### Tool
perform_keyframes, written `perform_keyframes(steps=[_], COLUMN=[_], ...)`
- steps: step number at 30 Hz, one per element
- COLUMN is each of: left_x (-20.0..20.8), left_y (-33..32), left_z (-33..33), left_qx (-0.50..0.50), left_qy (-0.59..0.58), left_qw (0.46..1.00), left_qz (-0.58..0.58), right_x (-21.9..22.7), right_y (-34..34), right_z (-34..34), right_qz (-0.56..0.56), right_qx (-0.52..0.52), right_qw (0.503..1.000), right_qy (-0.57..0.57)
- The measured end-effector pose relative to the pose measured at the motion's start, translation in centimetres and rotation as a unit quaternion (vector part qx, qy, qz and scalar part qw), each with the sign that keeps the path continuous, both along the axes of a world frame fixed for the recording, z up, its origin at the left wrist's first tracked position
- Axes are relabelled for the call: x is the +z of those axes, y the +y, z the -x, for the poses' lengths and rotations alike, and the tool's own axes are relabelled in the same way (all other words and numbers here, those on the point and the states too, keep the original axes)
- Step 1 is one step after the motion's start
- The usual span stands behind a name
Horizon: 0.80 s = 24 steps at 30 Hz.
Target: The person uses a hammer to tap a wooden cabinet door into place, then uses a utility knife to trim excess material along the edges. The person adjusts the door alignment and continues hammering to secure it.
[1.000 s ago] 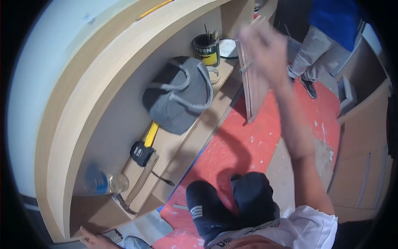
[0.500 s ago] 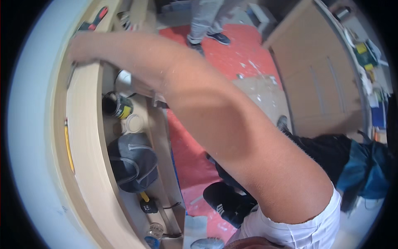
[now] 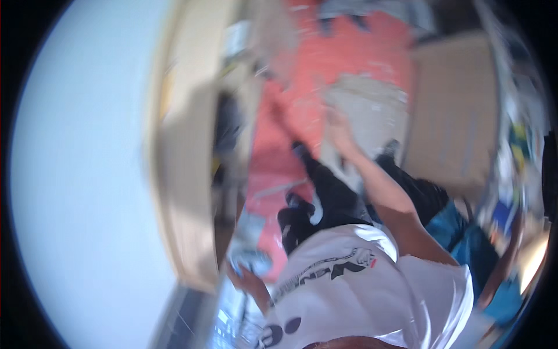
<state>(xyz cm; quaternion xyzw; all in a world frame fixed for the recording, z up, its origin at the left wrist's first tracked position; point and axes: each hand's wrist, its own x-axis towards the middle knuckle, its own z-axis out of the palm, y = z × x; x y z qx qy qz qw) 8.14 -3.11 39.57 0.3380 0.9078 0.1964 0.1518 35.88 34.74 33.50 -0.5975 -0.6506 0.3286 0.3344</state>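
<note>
The picture is smeared by motion. My right hand (image 3: 341, 131) is off the wooden shelf unit, out over the floor in front of me; its fingers are too blurred to read. Low on the left, my left hand (image 3: 249, 284) has its fingers curled, and whatever may be in them cannot be made out. Beside it is the end of the pale wooden shelf unit (image 3: 189, 192). A yellow pencil (image 3: 167, 90) lies along the top of that unit, by the wall. A dark cloth item (image 3: 229, 122) sits blurred inside the shelf.
Red covering (image 3: 360, 52) lies on the floor, with a beige sheet (image 3: 369, 99) over part of it. A brown panel (image 3: 450, 110) stands at right. Close on my right is a person in teal (image 3: 456, 232). Another person's feet (image 3: 343, 24) show at the far end.
My right arm has pulled back from the shelf top and swung right. The view has turned, bringing my left hand and shirt into sight. Shelf contents have blurred.
</note>
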Motion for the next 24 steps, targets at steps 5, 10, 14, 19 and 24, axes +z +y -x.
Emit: perform_keyframes(steps=[5,10,14,19,24], left_x=[3.2,-2.6,-2.3,-0.3,0.0], left_y=[-0.2,-7.1,-8.6,-9.8,-9.3], left_z=[5.4,8.2,7.5,9.2,14.7], left_qx=[-0.039,-0.097,-0.169,-0.254,-0.249], left_qy=[0.226,0.162,0.105,0.036,0.317], left_qw=[0.973,0.967,0.971,0.964,0.908], left_qz=[0.008,0.171,0.13,0.068,-0.111], right_x=[-1.9,9.2,4.2,1.9,-1.3], right_y=[-12.1,-21.4,-37.9,-43.9,-46.1], right_z=[1.1,9.0,7.6,11.9,15.7], right_qz=[0.413,0.332,0.263,0.202,0.077], right_qx=[-0.059,0.044,0.083,0.099,0.186], right_qw=[0.895,0.908,0.957,0.972,0.979], right_qy=[0.157,0.251,0.093,0.066,0.022])
